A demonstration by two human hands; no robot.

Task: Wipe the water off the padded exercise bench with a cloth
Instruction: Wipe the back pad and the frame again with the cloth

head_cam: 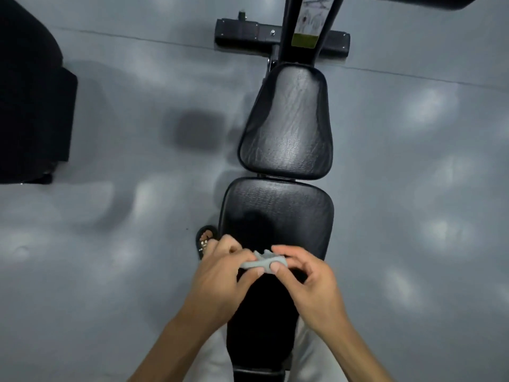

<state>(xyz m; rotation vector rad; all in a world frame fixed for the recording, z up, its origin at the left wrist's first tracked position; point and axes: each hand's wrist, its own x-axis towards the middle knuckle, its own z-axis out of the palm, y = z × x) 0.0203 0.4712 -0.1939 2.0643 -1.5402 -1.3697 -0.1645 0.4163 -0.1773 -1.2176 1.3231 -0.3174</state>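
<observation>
Low in the middle of the frame, the left hand (pixel 220 274) and right hand (pixel 305 274) are both pinching a small bunched-up grey cloth (pixel 264 262) between thumb and fingers, holding it just over the near pad of the black bench (pixel 278 210).

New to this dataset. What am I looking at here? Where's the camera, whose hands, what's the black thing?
There is no robot here. One wide-angle camera sits on a person's head and looks down, so the two bare hands at the bottom are the wearer's own.

The black thing is a padded exercise bench: a seat pad near the person and a narrower back pad beyond it, standing on a grey floor.

The left hand and right hand both pinch a small grey cloth between thumb and fingers, holding it above the seat pad. A sandalled foot shows left of the bench. Water drops are not clearly visible.
</observation>
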